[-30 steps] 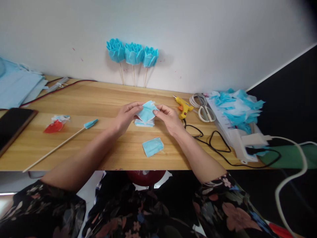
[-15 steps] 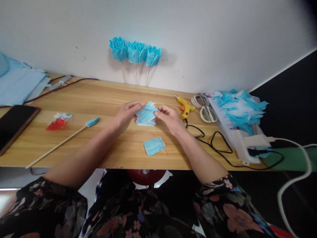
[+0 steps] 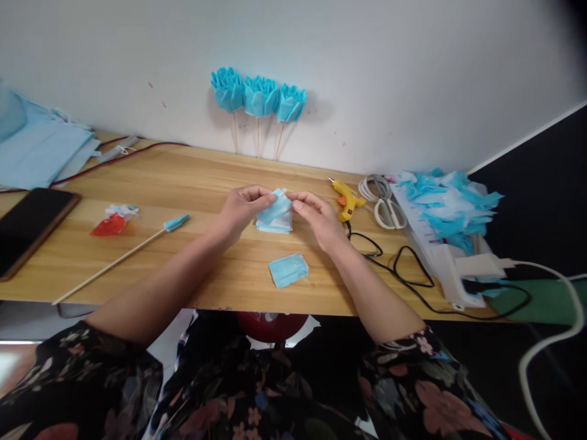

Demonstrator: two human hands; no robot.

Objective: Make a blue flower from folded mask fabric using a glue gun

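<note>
My left hand (image 3: 241, 211) pinches a small light-blue cloth piece (image 3: 276, 209) between thumb and fingers. At its upper right corner my right hand (image 3: 317, 219) closes thumb and forefinger on the edge. Directly below the held piece lies a small stack of similar pieces (image 3: 274, 230), partly covered by it. One separate blue piece (image 3: 288, 270) rests nearer the table's front edge. To the left of my left forearm lies a thin wooden stick (image 3: 114, 261) with a rolled blue tip (image 3: 176, 223).
Three blue cloth flowers (image 3: 260, 98) on sticks lean against the wall. At the right are a yellow glue gun (image 3: 347, 197), scissors (image 3: 389, 212), a heap of blue scraps (image 3: 452, 198) and a power strip (image 3: 452, 278). A phone (image 3: 34, 226) and face masks (image 3: 41, 146) lie left.
The cloth piece, spread wider between my hands before, now looks narrower and gathered near the top. My right fingers have shifted up along its edge. The camera view has turned slightly left.
</note>
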